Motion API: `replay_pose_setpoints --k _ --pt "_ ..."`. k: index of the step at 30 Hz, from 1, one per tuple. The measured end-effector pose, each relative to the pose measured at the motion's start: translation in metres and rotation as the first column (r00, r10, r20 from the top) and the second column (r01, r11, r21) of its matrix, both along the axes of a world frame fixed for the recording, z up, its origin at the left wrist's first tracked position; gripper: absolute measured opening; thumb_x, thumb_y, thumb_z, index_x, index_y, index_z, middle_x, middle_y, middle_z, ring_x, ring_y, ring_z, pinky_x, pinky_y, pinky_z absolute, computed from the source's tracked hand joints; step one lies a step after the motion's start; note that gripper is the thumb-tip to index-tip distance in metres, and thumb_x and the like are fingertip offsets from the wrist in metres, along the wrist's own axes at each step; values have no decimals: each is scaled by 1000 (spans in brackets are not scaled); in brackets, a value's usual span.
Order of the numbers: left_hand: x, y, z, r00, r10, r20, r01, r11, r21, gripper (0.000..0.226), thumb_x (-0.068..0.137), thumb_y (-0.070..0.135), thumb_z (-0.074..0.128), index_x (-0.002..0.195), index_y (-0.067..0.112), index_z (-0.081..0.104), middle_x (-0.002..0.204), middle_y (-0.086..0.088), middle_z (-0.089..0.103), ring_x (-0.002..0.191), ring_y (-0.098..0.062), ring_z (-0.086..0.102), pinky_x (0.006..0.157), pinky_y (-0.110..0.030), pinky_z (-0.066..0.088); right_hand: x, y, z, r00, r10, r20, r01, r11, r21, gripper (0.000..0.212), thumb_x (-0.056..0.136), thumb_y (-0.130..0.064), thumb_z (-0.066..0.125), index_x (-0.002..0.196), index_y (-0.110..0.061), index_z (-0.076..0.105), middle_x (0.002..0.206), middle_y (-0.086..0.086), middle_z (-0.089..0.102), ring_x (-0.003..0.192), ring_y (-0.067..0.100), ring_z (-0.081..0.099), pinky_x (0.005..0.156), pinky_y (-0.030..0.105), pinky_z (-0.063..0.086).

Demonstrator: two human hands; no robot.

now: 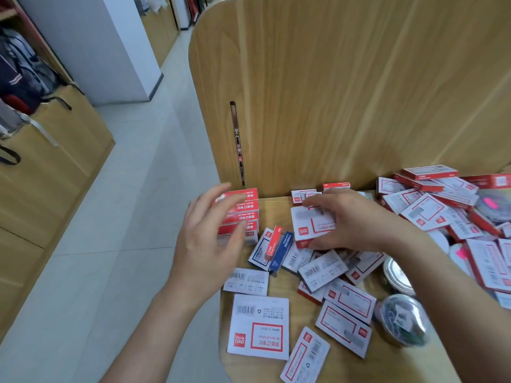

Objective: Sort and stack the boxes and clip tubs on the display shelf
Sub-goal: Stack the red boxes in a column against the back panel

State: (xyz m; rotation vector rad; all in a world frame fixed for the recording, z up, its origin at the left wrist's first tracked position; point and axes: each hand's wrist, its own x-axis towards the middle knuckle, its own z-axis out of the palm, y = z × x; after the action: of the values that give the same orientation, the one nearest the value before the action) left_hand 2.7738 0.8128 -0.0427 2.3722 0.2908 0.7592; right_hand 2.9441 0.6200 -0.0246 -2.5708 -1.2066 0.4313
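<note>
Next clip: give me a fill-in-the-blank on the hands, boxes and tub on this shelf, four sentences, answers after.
1. The right hand grips a white box whose logo is ____.
2. The open left hand is beside a neat ____ of red boxes.
3. One narrow box, standing on its edge, is coloured ____.
4. The clear clip tub nearest the front of the shelf lies on the person's ____ side.

Missing words: red; stack; blue; right

One left hand, one right hand — and well over twenty red-and-white staple boxes. One blue box. At least four clip tubs show.
</note>
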Motion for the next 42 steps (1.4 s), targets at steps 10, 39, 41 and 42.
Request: replay_pose_setpoints --k 10,39,41,42 --pt "28 -38 43 963 -200 -180 -25 599 -800 62 79 47 70 133 31 45 99 4 73 83 -16 71 76 -39 59 -42 7 18 971 -19 -239 165 777 607 88 53 -59 85 130 -33 53 113 -10 57 106 -2 53 87 8 40" --pt "54 66 35 998 -48 -39 17 817 -577 23 90 17 62 108 32 63 106 6 70 106 -21 64 85 -39 57 -15 106 5 797 91 -597 435 600 672 29 85 -13 71 111 -19 62 105 -7 71 96 2 67 78 17 54" --pt "56 69 25 998 -30 -53 -7 805 -594 24 90 16 62 109 30 64 108 3 71 105 -22 65 87 -44 56 -16 108 -1 795 41 -605 452 625 637 30 86 -18 71 115 -21 63 105 -8 72 94 2 67 80 24 56" --pt "56 70 20 998 -31 -62 -12 801 -599 23 90 17 63 111 28 65 108 1 71 104 -22 66 88 -46 55 -17 107 -3 787 18 -617 473 626 621 31 86 -21 71 116 -22 63 104 -8 72 93 3 68 80 26 57"
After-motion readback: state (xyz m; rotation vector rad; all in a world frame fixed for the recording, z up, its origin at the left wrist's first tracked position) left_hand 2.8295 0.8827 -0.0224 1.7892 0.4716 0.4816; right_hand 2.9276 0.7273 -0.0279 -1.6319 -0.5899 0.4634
